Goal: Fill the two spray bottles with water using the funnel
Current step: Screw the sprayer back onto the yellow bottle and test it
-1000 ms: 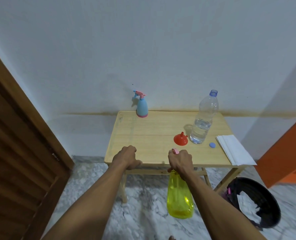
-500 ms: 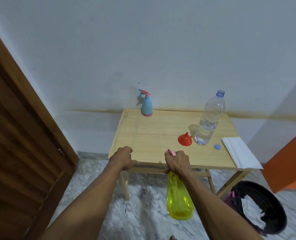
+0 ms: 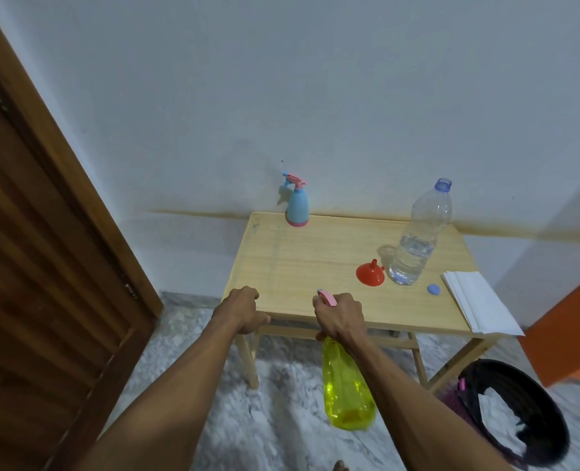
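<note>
The right hand (image 3: 339, 317) is still gripping the yellow spray bottle (image 3: 346, 385) by its neck, fingers closed around it, the bottle hanging below the counter (image 3: 315, 266) front edge as half a second ago; it is not yet standing on the counter, so filling is not starting. The left hand (image 3: 242, 309) is curled at the counter edge, perhaps gripping it. The bottle is looking translucent and probably empty. The red funnel (image 3: 370, 271) is lying just beside the water bottle (image 3: 417, 239).

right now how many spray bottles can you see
2. The blue spray bottle stands at the table's far left edge; the yellow spray bottle hangs from the right hand below the table's front edge.
</note>
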